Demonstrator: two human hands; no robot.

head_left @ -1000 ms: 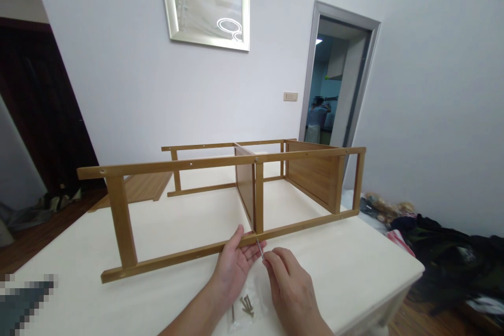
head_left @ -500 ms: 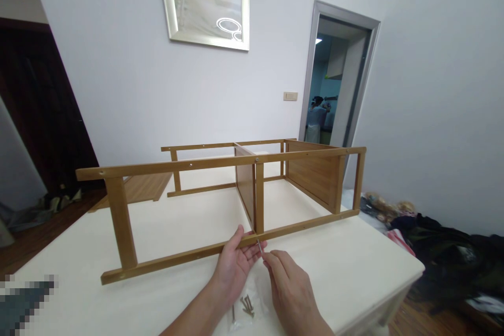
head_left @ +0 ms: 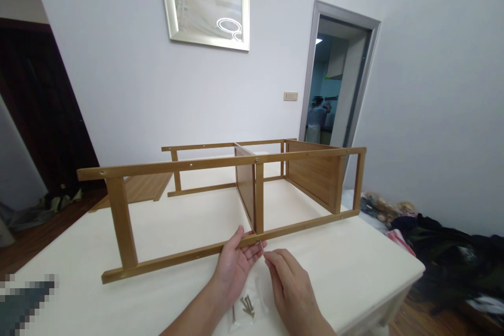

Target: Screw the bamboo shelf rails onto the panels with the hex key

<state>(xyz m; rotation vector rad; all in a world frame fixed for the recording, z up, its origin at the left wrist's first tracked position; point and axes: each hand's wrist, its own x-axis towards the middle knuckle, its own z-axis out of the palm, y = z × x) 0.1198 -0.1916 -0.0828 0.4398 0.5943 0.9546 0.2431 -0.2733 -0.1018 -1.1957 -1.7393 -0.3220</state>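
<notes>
Pale walls with one framed picture [head_left: 208,2] rise beyond the wooden rack [head_left: 259,197], which lies on its side along a cream surface [head_left: 354,262]; past its right end are one doorway with a distant person [head_left: 316,118] and a dark heap of cloth [head_left: 444,252]. Assembly looks part-done: two panels stand inside the rack, the middle panel [head_left: 244,184] and the right panel [head_left: 313,176], while one loose panel [head_left: 148,188] lies behind the rack's left end, apparently unattached. Two ladder-like sides make up the rack, one near and one far. At its near lower rail, below the middle crosspiece, the joint seems to be the one being worked on, since a thin metal tool [head_left: 262,248], probably a key, meets it there. Two hands are at this rail: the left hand [head_left: 234,262] cradles it, thumb up behind and fingers reaching underneath, slightly parted; the right hand [head_left: 289,278] has its fingers drawn together, pinching the tool. In front of the rack, between the forearms, sits one clear bag [head_left: 260,302] with about five clustered screws [head_left: 247,305], overlapping too much for certainty, and one separate slender rod [head_left: 233,312].
</notes>
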